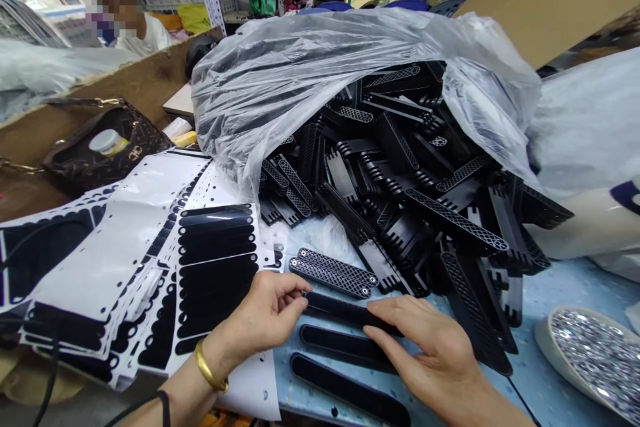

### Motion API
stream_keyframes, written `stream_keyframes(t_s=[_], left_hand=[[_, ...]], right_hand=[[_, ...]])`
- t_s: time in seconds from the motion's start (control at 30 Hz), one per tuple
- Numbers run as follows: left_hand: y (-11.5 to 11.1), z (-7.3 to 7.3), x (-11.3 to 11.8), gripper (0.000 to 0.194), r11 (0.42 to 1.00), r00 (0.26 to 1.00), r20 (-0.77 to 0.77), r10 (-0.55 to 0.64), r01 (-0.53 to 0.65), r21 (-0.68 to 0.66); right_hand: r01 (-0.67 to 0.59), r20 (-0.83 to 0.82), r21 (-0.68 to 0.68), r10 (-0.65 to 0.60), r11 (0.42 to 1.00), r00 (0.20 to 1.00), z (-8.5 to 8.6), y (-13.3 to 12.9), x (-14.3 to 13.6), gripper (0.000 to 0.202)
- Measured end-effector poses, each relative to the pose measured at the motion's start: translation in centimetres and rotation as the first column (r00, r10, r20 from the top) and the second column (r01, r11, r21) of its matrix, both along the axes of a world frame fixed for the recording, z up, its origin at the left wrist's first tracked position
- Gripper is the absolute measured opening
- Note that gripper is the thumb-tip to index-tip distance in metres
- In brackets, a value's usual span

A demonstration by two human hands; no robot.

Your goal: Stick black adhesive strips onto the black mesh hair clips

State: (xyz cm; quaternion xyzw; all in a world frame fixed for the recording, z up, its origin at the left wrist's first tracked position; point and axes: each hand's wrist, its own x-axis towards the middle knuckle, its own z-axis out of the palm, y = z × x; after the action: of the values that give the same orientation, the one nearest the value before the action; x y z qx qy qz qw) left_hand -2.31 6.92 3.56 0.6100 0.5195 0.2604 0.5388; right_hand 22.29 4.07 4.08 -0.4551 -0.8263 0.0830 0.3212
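A long black rounded strip lies crosswise in front of me on the blue table. My left hand pinches at its left end with thumb and forefinger. My right hand grips the right end, thumb below and fingers above, so that end is partly hidden. Nearer to me lie another black strip and a third strip, both with smooth tops. Just beyond my fingers rest two black pieces with a silver lattice pattern, side by side. Sheets of black adhesive-looking strips lie left of my left hand.
A clear plastic bag spills a heap of black slotted pieces across the back. A bowl of small shiny metal parts stands at right. A brown handbag sits at left. Another person is behind a wooden board.
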Motion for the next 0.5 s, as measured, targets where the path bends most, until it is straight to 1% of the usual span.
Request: stream_keyframes(t_s=[0.1, 0.3, 0.5], left_hand=[[0.04, -0.09, -0.04, 0.032, 1.000, 1.000, -0.003, -0.007, 0.007, 0.001], [0.21, -0.39, 0.15, 0.029, 0.998, 0.999, 0.039, 0.033, -0.031, -0.047], [0.58, -0.05, 0.53, 0.030, 0.997, 0.998, 0.053, 0.047, -0.043, -0.065]], right_hand=[[-0.008, -0.007, -0.006, 0.008, 1.000, 1.000, 0.04, -0.06, -0.02, 0.011], [-0.028, -0.031, -0.003, 0.028, 1.000, 0.999, 0.08, -0.13, 0.06, 0.010], [-0.012, -0.037, 0.006, 0.013, 1.000, 0.999, 0.06, -0.17, 0.05, 0.011]])
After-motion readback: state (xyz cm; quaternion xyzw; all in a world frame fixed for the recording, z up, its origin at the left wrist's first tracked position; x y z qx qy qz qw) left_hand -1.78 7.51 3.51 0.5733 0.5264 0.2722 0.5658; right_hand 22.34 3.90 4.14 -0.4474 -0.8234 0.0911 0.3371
